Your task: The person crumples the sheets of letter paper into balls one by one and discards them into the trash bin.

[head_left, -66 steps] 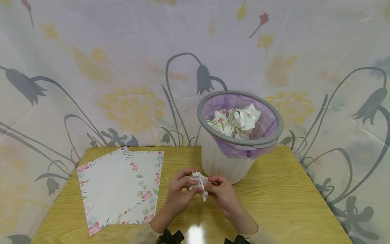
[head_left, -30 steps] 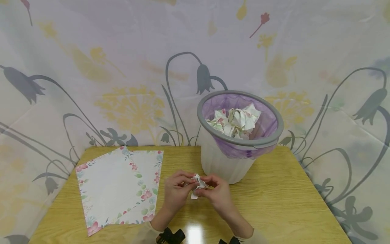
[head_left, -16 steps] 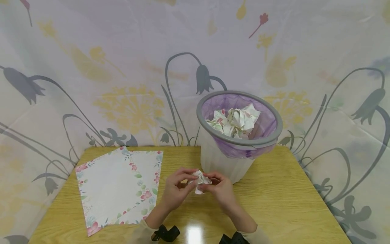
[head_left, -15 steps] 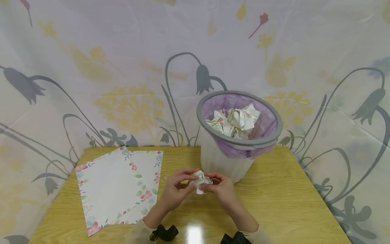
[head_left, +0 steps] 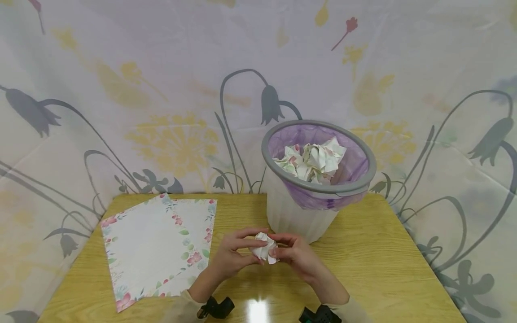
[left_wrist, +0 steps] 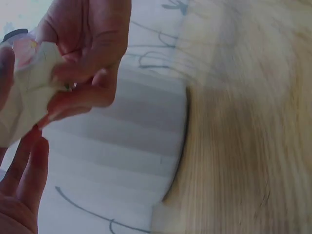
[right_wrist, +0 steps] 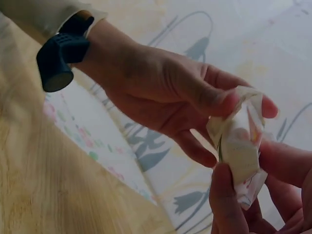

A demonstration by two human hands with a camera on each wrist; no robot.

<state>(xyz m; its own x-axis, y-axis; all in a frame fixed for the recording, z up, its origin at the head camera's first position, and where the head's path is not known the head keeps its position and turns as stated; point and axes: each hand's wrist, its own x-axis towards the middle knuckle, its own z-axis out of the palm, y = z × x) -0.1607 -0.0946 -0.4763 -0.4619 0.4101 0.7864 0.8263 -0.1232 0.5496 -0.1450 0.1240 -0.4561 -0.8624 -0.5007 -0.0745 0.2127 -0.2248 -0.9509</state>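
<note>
Leftmost, I see two overlapping flower-bordered sheets [head_left: 145,251] lying by the far left corner of the table [head_left: 383,260], reaching its left edge. About midway between the left and right edges, I have the left hand [head_left: 232,255] and the right hand [head_left: 302,258] both pinching one crumpled paper [head_left: 264,248], while beyond and rightward the white bin [head_left: 300,220] stands near the far edge, crumpled wads [head_left: 323,157] inside its purple liner [head_left: 311,200].
</note>
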